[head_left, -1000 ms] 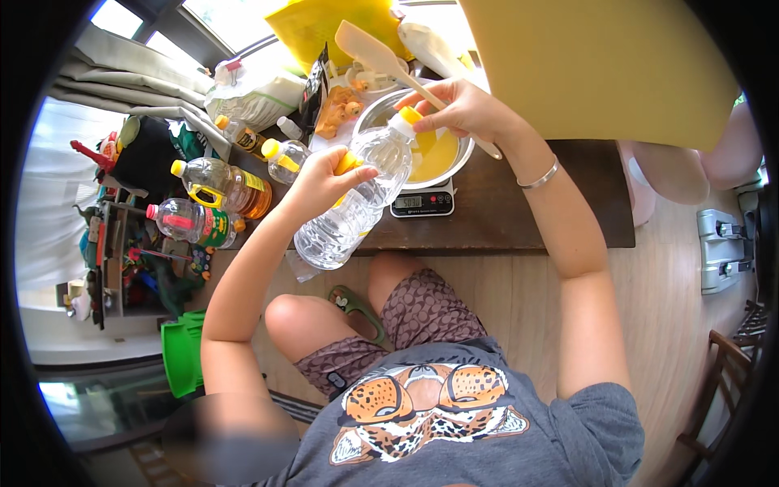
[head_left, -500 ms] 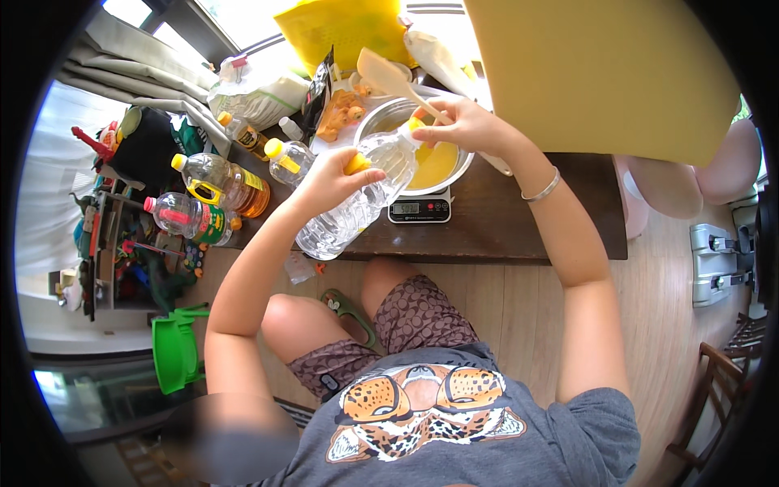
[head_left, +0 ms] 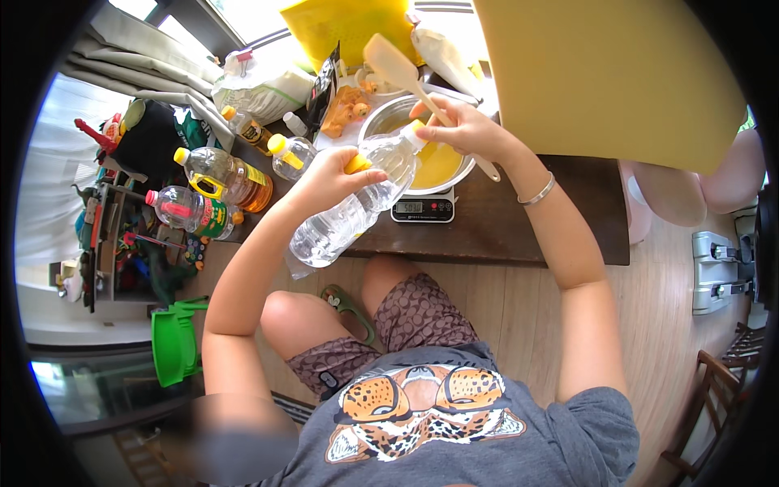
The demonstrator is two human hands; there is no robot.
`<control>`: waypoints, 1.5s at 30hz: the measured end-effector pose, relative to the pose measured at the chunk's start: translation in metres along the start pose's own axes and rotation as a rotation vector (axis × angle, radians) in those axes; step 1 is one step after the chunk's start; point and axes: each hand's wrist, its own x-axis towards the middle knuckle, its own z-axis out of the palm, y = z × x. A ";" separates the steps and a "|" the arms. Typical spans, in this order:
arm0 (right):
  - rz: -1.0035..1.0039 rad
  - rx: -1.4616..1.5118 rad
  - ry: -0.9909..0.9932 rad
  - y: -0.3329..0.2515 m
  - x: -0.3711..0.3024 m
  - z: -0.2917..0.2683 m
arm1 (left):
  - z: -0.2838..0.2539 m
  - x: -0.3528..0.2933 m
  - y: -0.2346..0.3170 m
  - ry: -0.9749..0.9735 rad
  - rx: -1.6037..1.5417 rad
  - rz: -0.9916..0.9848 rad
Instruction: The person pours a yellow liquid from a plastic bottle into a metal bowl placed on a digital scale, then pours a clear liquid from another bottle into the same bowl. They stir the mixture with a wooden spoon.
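A large clear plastic bottle (head_left: 333, 231) lies tilted in the air over the table's near edge, its neck up and to the right. My left hand (head_left: 335, 180) is closed around its yellow handle. At the neck, the fingers of my right hand (head_left: 466, 130) pinch the yellow cap (head_left: 417, 127). That same hand also keeps a pale spatula (head_left: 391, 63) between its fingers, blade pointing up and away. Below the right hand stands a metal bowl (head_left: 372, 121) holding yellow liquid (head_left: 440, 166). The bowl rests on a black kitchen scale (head_left: 422, 209) with a lit display.
Left on the dark table (head_left: 519, 219) are a yellow-capped oil bottle (head_left: 231, 180), a red-capped bottle (head_left: 191, 211) and a dark-labelled bottle (head_left: 247, 130). Behind them lie a white bag (head_left: 264, 91) and an orange packet (head_left: 345, 112). A big yellow board (head_left: 608, 81) stands at far right.
The bottle's base has dipped slightly toward me and left. The spatula has shifted a little in my right hand, its handle end lower. Both hands keep their grip.
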 end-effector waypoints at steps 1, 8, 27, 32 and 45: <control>-0.033 0.002 -0.031 0.005 0.000 -0.001 | 0.000 0.000 0.002 -0.010 0.004 -0.012; 0.108 0.031 -0.009 0.005 0.005 0.009 | 0.005 -0.010 0.012 0.060 0.087 0.061; 0.136 0.258 0.042 0.011 -0.006 0.018 | 0.010 -0.017 0.029 0.090 0.109 0.070; 0.192 0.293 0.142 0.022 -0.008 0.038 | 0.037 -0.020 0.030 0.207 0.404 0.088; 0.349 0.328 -0.076 0.003 -0.046 -0.009 | -0.011 -0.120 -0.055 0.777 -0.675 -0.066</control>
